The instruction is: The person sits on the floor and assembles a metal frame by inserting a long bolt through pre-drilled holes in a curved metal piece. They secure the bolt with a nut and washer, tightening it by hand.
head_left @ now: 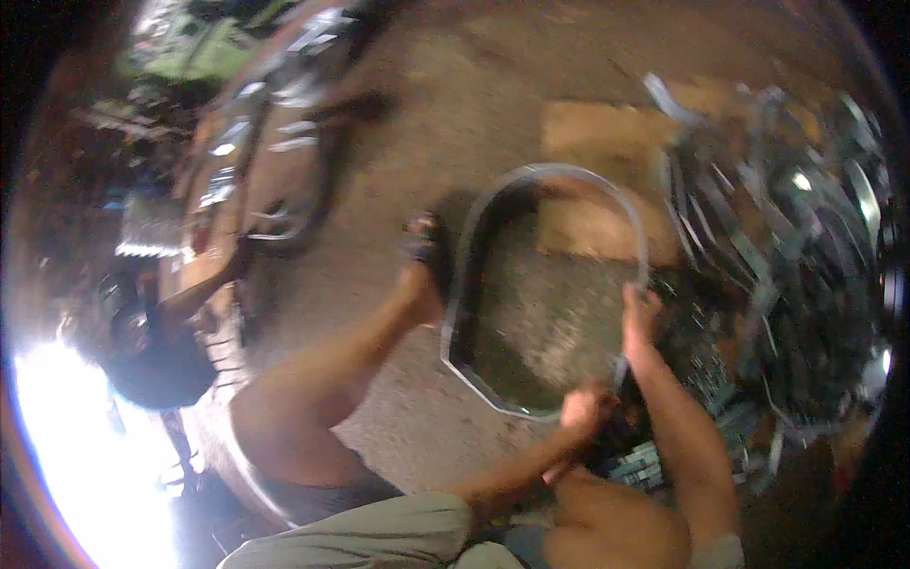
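Note:
A thin grey metal strip (453,303) is bent into a large loop, rounded at the far end and with angled corners at the near left. My right hand (642,313) is closed around its right side. Lower down, my left hand (588,410) grips the loop's near right part, where the strip passes between my two hands. Both hands are slightly blurred, and the exact finger positions are hard to see. Through the loop the dirt floor and part of a cardboard sheet (583,228) show.
A tangled heap of metal strips (749,237) covers the right side, with small metal pieces (637,465) stacked near my right knee. My bare leg (332,370) stretches out left of the loop. At the left a co-worker in a dark cap (152,360) reaches toward more metal parts (223,152).

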A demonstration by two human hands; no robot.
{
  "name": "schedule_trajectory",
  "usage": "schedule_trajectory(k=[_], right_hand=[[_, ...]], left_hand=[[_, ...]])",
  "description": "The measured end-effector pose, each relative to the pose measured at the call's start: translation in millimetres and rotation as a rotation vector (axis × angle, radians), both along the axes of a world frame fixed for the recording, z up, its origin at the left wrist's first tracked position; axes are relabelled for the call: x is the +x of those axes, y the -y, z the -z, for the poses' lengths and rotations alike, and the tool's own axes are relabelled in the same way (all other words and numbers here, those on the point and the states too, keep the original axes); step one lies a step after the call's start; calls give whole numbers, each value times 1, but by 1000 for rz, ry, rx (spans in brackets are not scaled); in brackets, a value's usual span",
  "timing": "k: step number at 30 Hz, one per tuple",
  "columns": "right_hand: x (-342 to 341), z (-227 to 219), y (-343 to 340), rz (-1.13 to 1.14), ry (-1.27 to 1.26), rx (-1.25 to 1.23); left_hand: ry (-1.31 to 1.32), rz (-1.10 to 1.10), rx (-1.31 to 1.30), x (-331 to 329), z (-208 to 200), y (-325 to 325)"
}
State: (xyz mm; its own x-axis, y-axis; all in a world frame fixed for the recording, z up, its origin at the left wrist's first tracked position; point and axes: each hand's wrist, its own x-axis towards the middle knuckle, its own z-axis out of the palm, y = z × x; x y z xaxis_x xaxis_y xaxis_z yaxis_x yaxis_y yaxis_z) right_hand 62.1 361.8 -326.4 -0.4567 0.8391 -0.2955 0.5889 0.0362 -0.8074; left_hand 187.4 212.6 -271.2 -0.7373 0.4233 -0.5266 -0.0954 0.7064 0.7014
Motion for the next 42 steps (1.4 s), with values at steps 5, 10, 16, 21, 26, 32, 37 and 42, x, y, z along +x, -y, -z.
schedule_trajectory(k=[5,10,16,21,26,32,37,42], right_hand=[[4,6,-11,-132,49,94],[-2,-26,13,-319,52,407],[3,-46,13,-469,101,476],[7,-47,15,-492,12,618],[7,-43,13,-530,-2,635],[18,-46,10,-514,68,650],[22,-52,1,-510,104,546],[18,-36,-4,-447,-17,576]], left_hand=[[-220,-31,32,1,0,-11],[-449,6,19,1,-6,20],[-620,-304,-305,-34,-33,102],[-740,-662,-439,-79,-21,193],[-506,-622,-411,-105,-6,237],[-294,-585,-305,-121,-19,234],[-384,-605,-147,-138,-10,212],[-274,-605,10,-137,4,228]])
